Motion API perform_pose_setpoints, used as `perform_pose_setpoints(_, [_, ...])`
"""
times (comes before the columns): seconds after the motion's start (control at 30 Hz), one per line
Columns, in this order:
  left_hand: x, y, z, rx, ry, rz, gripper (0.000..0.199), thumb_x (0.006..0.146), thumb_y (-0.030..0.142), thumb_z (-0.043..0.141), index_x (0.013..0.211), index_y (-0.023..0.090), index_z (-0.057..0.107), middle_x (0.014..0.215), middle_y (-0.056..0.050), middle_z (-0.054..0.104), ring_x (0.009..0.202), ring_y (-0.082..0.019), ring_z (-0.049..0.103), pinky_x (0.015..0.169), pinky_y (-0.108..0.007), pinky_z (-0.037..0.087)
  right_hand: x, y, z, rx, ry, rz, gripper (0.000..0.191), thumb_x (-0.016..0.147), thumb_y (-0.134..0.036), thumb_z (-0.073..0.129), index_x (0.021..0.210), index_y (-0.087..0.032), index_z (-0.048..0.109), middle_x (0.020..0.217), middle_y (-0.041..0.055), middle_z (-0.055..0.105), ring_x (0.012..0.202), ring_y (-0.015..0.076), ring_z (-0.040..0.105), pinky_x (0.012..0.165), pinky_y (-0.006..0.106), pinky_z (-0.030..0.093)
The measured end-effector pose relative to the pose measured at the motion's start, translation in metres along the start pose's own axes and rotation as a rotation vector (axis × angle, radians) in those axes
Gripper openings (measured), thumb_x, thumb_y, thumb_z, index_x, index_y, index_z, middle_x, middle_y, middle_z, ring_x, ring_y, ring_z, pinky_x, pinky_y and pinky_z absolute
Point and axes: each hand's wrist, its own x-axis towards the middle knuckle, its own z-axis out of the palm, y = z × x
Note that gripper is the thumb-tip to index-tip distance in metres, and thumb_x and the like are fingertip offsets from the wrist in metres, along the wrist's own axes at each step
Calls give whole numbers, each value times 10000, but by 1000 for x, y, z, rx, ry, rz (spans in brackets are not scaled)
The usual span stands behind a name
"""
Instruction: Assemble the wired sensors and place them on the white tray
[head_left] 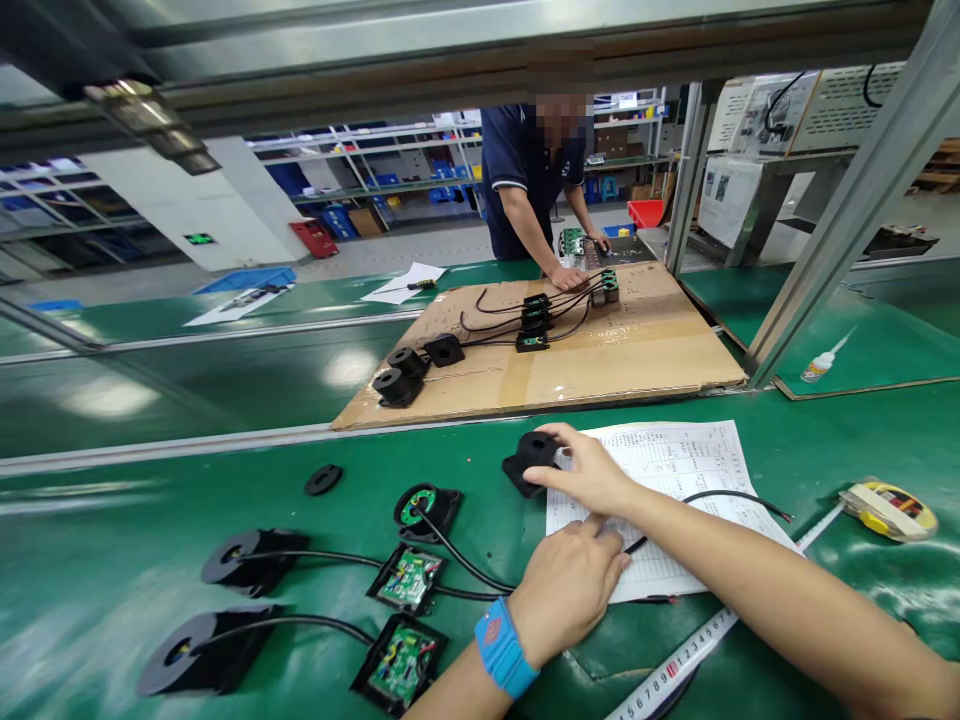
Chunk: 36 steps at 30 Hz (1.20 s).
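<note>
My right hand (589, 470) grips a black housing (534, 462) with a round hole, tilted above the green bench. My left hand (574, 580), with a blue wristband (504, 645), is curled just below it over the edge of a printed sheet (660, 460). A black cable (720, 494) runs from its fingers to the right, under my right forearm; the fingertips are partly hidden. Left of my hands lie a round housing with a green ring board (420, 503), two more black housings (259, 560) and two open boxes with green circuit boards (409, 577), joined by cables.
A flat black oval piece (324, 480) lies at the left. On the right, a tape measure (889, 508) has its blade pulled out across the bench. Beyond, a person (525, 190) works over a cardboard sheet (637, 350) with cabled parts. A small bottle (819, 366) stands far right.
</note>
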Motion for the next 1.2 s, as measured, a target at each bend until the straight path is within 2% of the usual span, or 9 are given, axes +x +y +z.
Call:
perform_pose_setpoints(0.23, [0,1,-1,55,-12,52,335,1072,335,383,1094,188,684,1650,-72,395,1138,-318,700,956,-501,599,-92,48,-131,-30,133,149,586,855,-556,710,1310,-215,570,1307,112,686,1152,245,685,1018,415,546])
perform_pose_setpoints(0.37, [-1,1,-4,27,-29,38,345,1080,331,367,1083,189,681,1668,-57,361,1210,-312,674,1008,-483,577,-117,63,-170,-256,358,291,647,791,-546,762,1310,-203,583,1282,163,678,1131,345,661,995,565,517])
perform_pose_setpoints(0.47, [-2,0,-6,-40,-13,8,326,1078,345,386,1045,203,676,1644,-47,407,1186,-293,684,998,-457,573,-131,29,-155,-377,448,216,534,825,-532,748,1244,-227,618,1287,130,666,1162,311,629,1023,498,493])
perform_pose_setpoints(0.53, [-3,-2,-6,-71,22,-18,304,1073,356,411,1013,207,669,1542,-64,518,1113,-268,701,954,-414,569,-143,-5,-126,-392,168,30,281,918,-483,679,1070,-247,668,1047,52,725,961,201,679,876,333,537])
perform_pose_setpoints(0.63, [-5,-5,-8,-101,82,-38,299,1077,347,407,946,211,639,1166,-63,670,929,-217,686,811,-327,524,-162,-32,-69,-497,-410,-210,387,780,-490,837,1034,-245,680,938,6,723,906,196,690,805,295,539])
perform_pose_setpoints(0.77, [-12,-12,-13,-221,131,-8,355,1088,336,364,805,211,538,845,-14,618,753,-178,583,683,-293,396,-176,-19,-19,-862,-382,-418,207,792,-321,805,817,-197,642,753,21,671,701,220,648,708,353,529])
perform_pose_setpoints(0.87, [-16,-18,-19,-371,170,23,397,1091,383,348,753,210,464,778,0,576,729,-165,530,671,-289,355,-178,-23,-28,-798,-388,-404,107,827,-164,733,816,-210,637,758,2,682,685,191,650,713,312,520])
perform_pose_setpoints(1.03, [-20,-23,-23,-446,111,41,376,1077,404,408,772,204,501,766,14,580,738,-152,527,684,-275,340,-178,-61,-85,-336,-432,-163,249,869,-128,685,1055,-289,654,962,-31,745,847,144,707,740,212,516])
perform_pose_setpoints(1.2, [-22,-20,-19,-358,-61,113,277,1042,373,506,822,221,578,819,23,637,769,-142,567,698,-249,358,-184,-38,-113,-471,-115,-90,413,1015,-358,538,1425,-408,530,1279,3,710,1161,185,675,950,284,540])
